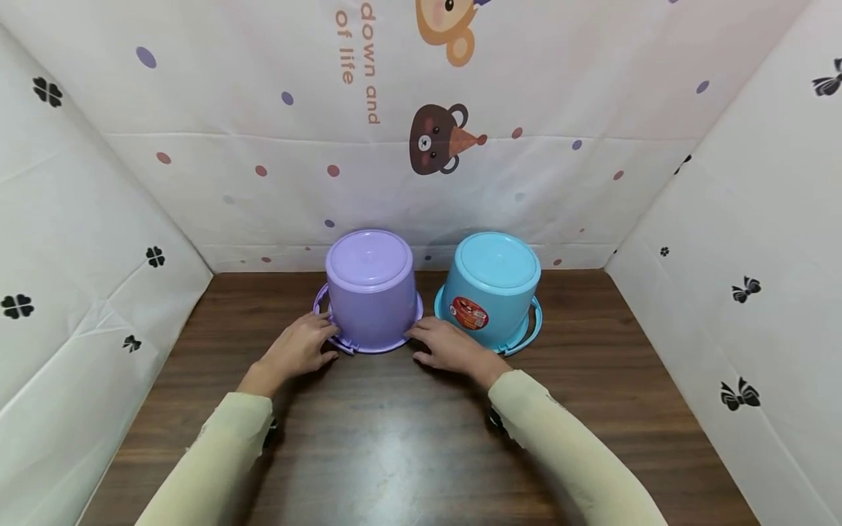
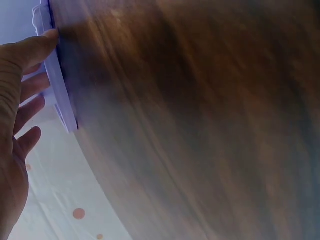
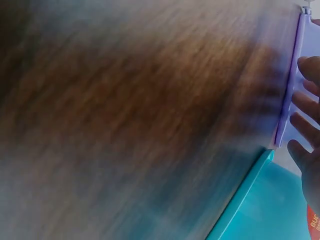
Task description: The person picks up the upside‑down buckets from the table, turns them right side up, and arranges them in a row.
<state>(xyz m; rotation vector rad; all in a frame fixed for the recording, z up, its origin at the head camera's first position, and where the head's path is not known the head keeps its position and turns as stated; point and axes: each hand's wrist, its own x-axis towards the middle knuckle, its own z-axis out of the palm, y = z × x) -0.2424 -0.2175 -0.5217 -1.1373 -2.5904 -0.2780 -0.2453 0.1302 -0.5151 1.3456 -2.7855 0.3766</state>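
Note:
A purple bucket (image 1: pixel 370 299) stands upside down on the wooden table, its base up and its rim on the table. My left hand (image 1: pixel 299 347) is at its left side, fingers by the rim and handle. In the left wrist view the thumb (image 2: pixel 42 45) overlaps the purple rim (image 2: pixel 62 95), with the other fingers loosely bent and spread. On the bucket's other side my right hand (image 1: pixel 450 347) has its fingertips at the rim. Those fingers (image 3: pixel 306 102) look spread and relaxed in the right wrist view. A light blue bucket (image 1: pixel 493 292), also upside down, is just beyond the right hand.
The blue bucket carries a red oval label (image 1: pixel 469 313), and its handle (image 1: pixel 536 321) sticks out on the right. Behind both buckets rises a patterned white back wall (image 1: pixel 250 197). White side walls (image 1: pixel 710 241) flank the brown wooden table (image 1: pixel 368 424).

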